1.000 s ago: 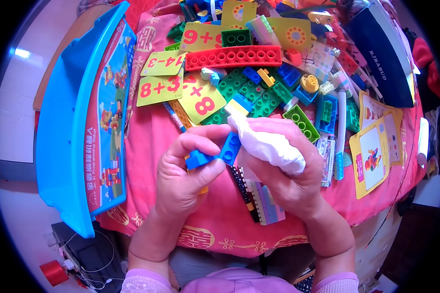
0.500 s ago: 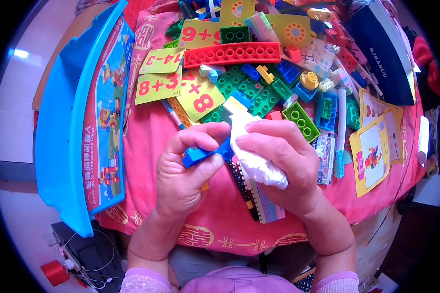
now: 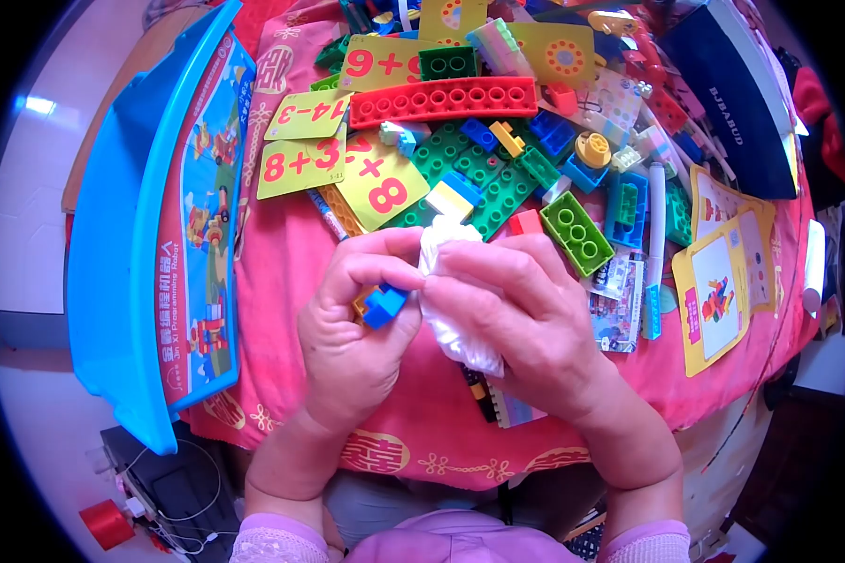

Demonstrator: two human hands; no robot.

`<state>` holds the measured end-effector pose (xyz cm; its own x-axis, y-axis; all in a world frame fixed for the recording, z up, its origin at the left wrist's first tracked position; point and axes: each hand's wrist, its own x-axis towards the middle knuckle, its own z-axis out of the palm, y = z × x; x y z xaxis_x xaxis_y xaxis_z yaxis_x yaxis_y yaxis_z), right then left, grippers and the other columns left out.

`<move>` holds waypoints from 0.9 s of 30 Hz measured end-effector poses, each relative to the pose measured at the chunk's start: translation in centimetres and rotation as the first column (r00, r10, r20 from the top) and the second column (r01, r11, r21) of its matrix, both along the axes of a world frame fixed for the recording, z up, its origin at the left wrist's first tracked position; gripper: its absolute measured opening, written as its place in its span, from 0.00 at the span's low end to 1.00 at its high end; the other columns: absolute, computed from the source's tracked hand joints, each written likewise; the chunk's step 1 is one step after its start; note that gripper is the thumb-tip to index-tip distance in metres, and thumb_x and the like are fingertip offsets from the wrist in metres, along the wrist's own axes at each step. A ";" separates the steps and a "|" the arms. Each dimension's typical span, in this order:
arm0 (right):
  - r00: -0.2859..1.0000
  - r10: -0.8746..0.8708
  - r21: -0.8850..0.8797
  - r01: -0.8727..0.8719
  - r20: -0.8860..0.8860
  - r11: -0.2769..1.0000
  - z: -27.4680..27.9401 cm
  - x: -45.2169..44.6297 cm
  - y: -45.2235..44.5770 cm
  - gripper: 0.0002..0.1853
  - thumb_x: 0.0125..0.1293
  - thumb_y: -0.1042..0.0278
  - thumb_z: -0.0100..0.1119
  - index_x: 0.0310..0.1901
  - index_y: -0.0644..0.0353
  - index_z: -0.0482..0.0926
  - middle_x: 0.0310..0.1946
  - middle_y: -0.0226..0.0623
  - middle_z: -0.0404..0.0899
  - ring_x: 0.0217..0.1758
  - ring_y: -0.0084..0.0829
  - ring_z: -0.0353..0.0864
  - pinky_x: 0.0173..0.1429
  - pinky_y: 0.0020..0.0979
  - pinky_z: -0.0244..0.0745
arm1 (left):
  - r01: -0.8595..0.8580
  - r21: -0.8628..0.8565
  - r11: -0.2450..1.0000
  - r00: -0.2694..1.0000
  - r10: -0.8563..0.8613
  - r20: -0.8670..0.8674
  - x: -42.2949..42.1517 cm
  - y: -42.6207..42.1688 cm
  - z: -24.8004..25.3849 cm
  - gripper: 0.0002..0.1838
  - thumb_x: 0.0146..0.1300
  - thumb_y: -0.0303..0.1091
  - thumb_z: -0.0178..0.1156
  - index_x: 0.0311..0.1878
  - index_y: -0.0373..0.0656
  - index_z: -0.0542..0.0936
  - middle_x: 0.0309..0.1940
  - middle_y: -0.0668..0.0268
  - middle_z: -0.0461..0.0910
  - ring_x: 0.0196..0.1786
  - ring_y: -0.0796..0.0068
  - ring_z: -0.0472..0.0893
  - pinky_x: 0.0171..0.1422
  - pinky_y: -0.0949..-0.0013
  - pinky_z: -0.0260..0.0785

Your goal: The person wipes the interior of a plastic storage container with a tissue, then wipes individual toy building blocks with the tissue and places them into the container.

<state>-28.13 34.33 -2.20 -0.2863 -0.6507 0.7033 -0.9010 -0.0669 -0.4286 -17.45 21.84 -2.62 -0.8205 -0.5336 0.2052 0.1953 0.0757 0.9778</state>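
Note:
My left hand (image 3: 349,330) is closed around a blue toy brick (image 3: 383,307), pinched between thumb and fingers. A bit of orange-yellow shows beside the brick; whether it is held too I cannot tell. A crumpled white cloth (image 3: 460,340) is gripped by my right hand (image 3: 540,324), its fingers pressing it toward the left fingertips. The cloth and fingers hide part of the brick. Under my right hand lie a black strip (image 3: 480,394) and a pale studded strip (image 3: 514,410), mostly covered.
Beyond my hands are a long red brick (image 3: 441,101), a green baseplate (image 3: 498,211), a lime brick (image 3: 577,233) and yellow number cards (image 3: 302,167). A blue bin (image 3: 150,244) stands left. Picture cards (image 3: 718,296) and a dark blue box (image 3: 723,89) are at right.
The blue brick has turned in my left hand, so its studded end faces me more. The white cloth and my right hand have shifted left, closer to the left fingers.

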 end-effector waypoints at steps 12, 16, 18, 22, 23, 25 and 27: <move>0.994 -0.008 -0.080 0.016 0.105 0.997 0.1 -0.3 0.2 0.19 0.40 0.77 0.65 0.40 0.61 0.77 0.39 0.39 0.74 0.35 0.38 0.73 0.37 0.33 0.70 | 0.150 0.863 0.482 0.987 -0.119 -0.105 0.1 -0.9 0.6 0.23 0.53 0.21 0.50 0.55 0.31 0.68 0.53 0.50 0.71 0.56 0.60 0.73 0.60 0.62 0.69; 0.993 -0.030 -0.043 0.035 0.111 0.998 -0.1 -0.2 0.1 0.19 0.41 0.77 0.65 0.40 0.61 0.77 0.39 0.39 0.74 0.36 0.37 0.74 0.37 0.33 0.70 | 0.198 0.897 0.394 0.976 -0.162 -0.144 0.2 -0.9 0.7 0.25 0.53 0.22 0.50 0.58 0.32 0.66 0.54 0.50 0.70 0.57 0.58 0.72 0.61 0.60 0.68; 0.989 -0.071 -0.049 0.078 0.129 0.996 -0.1 -0.3 0.1 0.20 0.40 0.77 0.66 0.40 0.61 0.77 0.39 0.39 0.75 0.36 0.37 0.74 0.37 0.33 0.70 | 0.238 0.879 0.413 0.969 -0.161 -0.187 -0.1 -0.7 0.8 0.26 0.53 0.23 0.50 0.59 0.32 0.64 0.55 0.50 0.69 0.57 0.58 0.72 0.62 0.59 0.67; 0.988 -0.087 -0.060 0.095 0.125 0.994 0.3 -0.3 0.3 0.21 0.39 0.78 0.67 0.40 0.60 0.78 0.40 0.39 0.75 0.36 0.37 0.74 0.37 0.32 0.71 | 0.270 0.885 0.380 0.961 -0.169 -0.220 -0.3 -0.9 0.8 0.21 0.63 0.31 0.45 0.59 0.33 0.64 0.54 0.54 0.70 0.57 0.62 0.71 0.62 0.61 0.64; 0.993 -0.064 -0.088 0.073 0.102 0.993 0.1 -0.1 0.1 0.20 0.39 0.77 0.67 0.40 0.59 0.78 0.40 0.39 0.75 0.36 0.37 0.74 0.38 0.32 0.72 | 0.248 0.901 0.355 0.967 -0.154 -0.205 -0.4 -1.0 0.6 0.21 0.66 0.34 0.43 0.59 0.33 0.64 0.53 0.54 0.71 0.57 0.62 0.71 0.63 0.61 0.64; 0.997 0.033 -0.048 -0.030 0.064 0.998 0.6 0.3 0.1 0.19 0.40 0.75 0.66 0.40 0.59 0.78 0.40 0.38 0.75 0.36 0.36 0.74 0.38 0.32 0.72 | 0.293 0.900 0.324 0.953 -0.176 -0.247 -0.5 -1.1 0.1 0.24 0.71 0.43 0.35 0.59 0.33 0.64 0.52 0.54 0.71 0.57 0.62 0.71 0.62 0.60 0.63; 0.996 0.079 0.017 -0.080 0.047 0.997 0.4 0.3 0.0 0.20 0.39 0.75 0.66 0.40 0.58 0.78 0.40 0.37 0.74 0.37 0.36 0.74 0.38 0.32 0.71 | 0.254 0.918 0.306 0.963 -0.174 -0.208 -0.6 -0.9 0.4 0.24 0.70 0.42 0.36 0.59 0.34 0.64 0.52 0.54 0.72 0.57 0.62 0.71 0.62 0.59 0.64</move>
